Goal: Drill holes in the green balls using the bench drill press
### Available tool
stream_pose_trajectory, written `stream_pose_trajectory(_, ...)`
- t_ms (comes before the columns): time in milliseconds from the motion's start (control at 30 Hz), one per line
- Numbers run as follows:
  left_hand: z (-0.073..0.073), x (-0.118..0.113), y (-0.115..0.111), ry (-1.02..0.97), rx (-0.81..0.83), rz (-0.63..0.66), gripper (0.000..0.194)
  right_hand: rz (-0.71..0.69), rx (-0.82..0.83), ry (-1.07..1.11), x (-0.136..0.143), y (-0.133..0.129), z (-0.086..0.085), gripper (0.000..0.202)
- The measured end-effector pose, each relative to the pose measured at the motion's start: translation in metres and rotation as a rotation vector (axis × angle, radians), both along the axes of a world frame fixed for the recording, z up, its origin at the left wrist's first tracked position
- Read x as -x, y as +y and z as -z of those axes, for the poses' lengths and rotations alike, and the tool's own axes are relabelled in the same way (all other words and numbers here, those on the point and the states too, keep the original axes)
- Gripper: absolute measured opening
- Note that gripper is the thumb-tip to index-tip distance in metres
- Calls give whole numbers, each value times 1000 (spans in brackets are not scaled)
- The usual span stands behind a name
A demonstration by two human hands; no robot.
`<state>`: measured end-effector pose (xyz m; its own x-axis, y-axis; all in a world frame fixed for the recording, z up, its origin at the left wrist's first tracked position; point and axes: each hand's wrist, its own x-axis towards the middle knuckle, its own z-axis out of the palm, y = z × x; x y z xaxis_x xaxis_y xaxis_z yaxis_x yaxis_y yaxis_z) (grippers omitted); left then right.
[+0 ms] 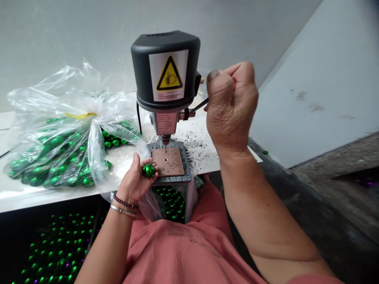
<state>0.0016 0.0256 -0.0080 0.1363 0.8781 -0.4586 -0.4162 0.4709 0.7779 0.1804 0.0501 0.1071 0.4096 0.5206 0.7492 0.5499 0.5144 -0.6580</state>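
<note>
Left hand (137, 179): palm up, fingers stretched out with a slight curl, thumb raised clear. 1 shiny green ball (148, 170) rests on the fingers, unclenched. 1 dark beaded bracelet (124, 201) and 1 silver bangle (122, 211) circle that wrist.

Right hand (232, 110): raised, closed in a fist around the end of the lever (201, 105); a speck of red shows between the fingers. The lever runs from the fist to the side of the drill (138, 75).

The drill stands upright between the hands, beyond the left and left of the right. On its front, 1 white label (168, 77) with a yellow warning triangle. Its thin bit (166, 149) points down over the hole in the brown board (171, 167). The board lies on the metal base (187, 165), just beside the ball. Cannot tell whether ball and board touch. Dark shavings (201, 148) dot the board and the white table (118, 161), thickest between base and right wrist.

Left of the left hand: a large clear bag (59, 146) of green balls, yellow tie (80, 115) at its neck. Below the base, between the forearms: more green balls (170, 203) in clear plastic. Under the left forearm: a dark tray (94, 230) with rows of green balls, a few purple glints. Beyond the right wrist, low down: 1 loose green ball (265, 152).
</note>
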Motion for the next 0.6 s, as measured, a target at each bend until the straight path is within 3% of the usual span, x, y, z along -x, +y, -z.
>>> stream_pose_trajectory(100, -6, -3, 3, -197, 111, -13, 36, -13, -11, -9, -1, 0, 1, 23)
stream_pose_trajectory(233, -4, -5, 3, -209, 80, -6, 10, -21, -22, -23, -1, 0, 1, 24)
stream_pose_trajectory(367, 4, -8, 6, -25, -83, -23, 7, -6, -29, -48, -3, 6, -4, 24)
stream_pose_trajectory(600, 17, -21, 27, 530, -314, 85, 43, -13, 75, -49, -11, 24, -21, 28)
